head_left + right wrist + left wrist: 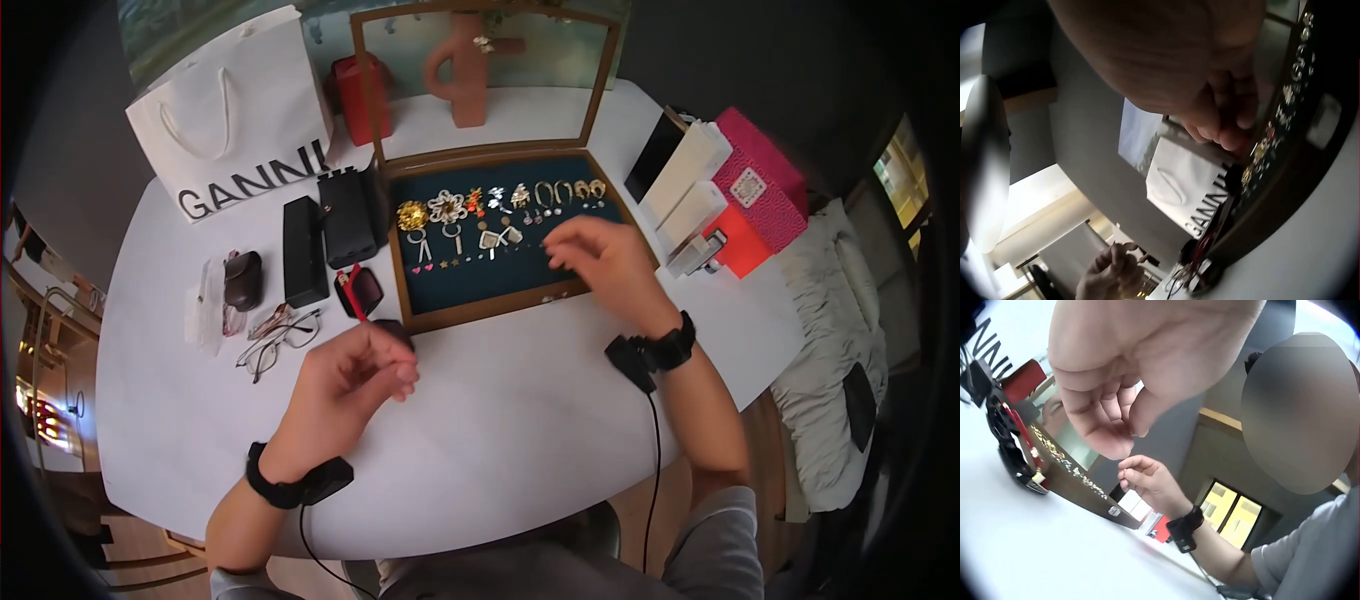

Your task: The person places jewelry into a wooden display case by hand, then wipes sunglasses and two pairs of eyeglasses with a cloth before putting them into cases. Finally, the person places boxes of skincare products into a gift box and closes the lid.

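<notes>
My left hand (345, 385) is raised over the front of the white table, left of the jewelry case. Its thumb and index finger pinch a tiny shiny piece (1134, 434), too small to make out. My right hand (605, 255) hovers over the right part of the case, its thumb and fingertips drawn close together; I cannot tell whether something tiny is between them. The wooden jewelry case (480, 315) stands with its glass lid (490, 150) up. On its dark green lining lie rows of earrings (447, 207), with hoops, flower shapes and small studs.
Left of the case are sunglasses (362, 292), eyeglasses (265, 355), black cases (303, 250) and a brown pouch (242, 280). A white paper bag (235, 120) and a pink vase (467, 85) stand behind. White boxes (690, 170) and a pink box (765, 180) are at the right.
</notes>
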The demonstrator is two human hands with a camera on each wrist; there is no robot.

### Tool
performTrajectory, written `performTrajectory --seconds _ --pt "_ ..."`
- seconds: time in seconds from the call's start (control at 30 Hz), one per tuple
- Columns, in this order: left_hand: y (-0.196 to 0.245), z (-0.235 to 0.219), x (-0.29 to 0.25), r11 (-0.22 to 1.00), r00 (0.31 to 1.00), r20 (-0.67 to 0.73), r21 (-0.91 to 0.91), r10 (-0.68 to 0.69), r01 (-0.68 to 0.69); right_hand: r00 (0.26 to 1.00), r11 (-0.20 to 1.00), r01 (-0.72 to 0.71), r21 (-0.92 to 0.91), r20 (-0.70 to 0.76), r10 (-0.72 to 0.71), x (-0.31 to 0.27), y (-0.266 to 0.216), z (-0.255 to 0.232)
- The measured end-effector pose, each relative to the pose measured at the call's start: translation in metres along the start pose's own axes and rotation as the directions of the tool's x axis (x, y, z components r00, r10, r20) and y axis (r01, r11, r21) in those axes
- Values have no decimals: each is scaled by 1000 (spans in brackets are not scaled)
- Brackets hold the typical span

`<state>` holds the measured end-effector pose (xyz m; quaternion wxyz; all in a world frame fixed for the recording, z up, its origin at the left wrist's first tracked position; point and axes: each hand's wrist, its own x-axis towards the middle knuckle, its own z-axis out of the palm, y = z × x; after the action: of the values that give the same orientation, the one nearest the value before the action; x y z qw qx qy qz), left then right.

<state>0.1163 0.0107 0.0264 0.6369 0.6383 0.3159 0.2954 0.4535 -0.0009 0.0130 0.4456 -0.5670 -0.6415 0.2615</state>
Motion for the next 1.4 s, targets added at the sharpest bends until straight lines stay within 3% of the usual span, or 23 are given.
performTrajectory --seconds 0.1,0.17,0.23,0.3,0.37,0.4,0.63,1.07,1.4 --pt "3 19 44 984 993 101 -172 58 -40 985 997 -75 14 -153 77 10 39 -28" --pt "6 32 74 982 984 150 -180 92 -64 982 984 -91 -153 -176 63 13 54 -37" --pt "11 48 101 941 983 182 -330 -15 75 981 974 -66 -215 -192 25 12 54 -36" --pt "7 57 128 904 979 201 -415 -24 107 985 938 -76 -337 -174 17 13 56 -34" --pt "2 66 147 729 968 238 -649 -76 216 983 946 -90 -311 -182 34 13 58 -30" --pt "-1 70 153 694 969 233 -684 -85 225 981 955 -82 -286 -190 28 14 57 -30" --pt "-11 67 158 611 955 231 -734 -186 296 982 953 -64 -295 -190 8 17 65 -30" --pt "-13 64 161 581 951 266 -754 -158 307 992 957 -61 -285 -126 26 15 64 -31" --pt "-29 69 164 570 936 317 -745 -154 346 980 953 -62 -297 -201 1 13 68 -28"
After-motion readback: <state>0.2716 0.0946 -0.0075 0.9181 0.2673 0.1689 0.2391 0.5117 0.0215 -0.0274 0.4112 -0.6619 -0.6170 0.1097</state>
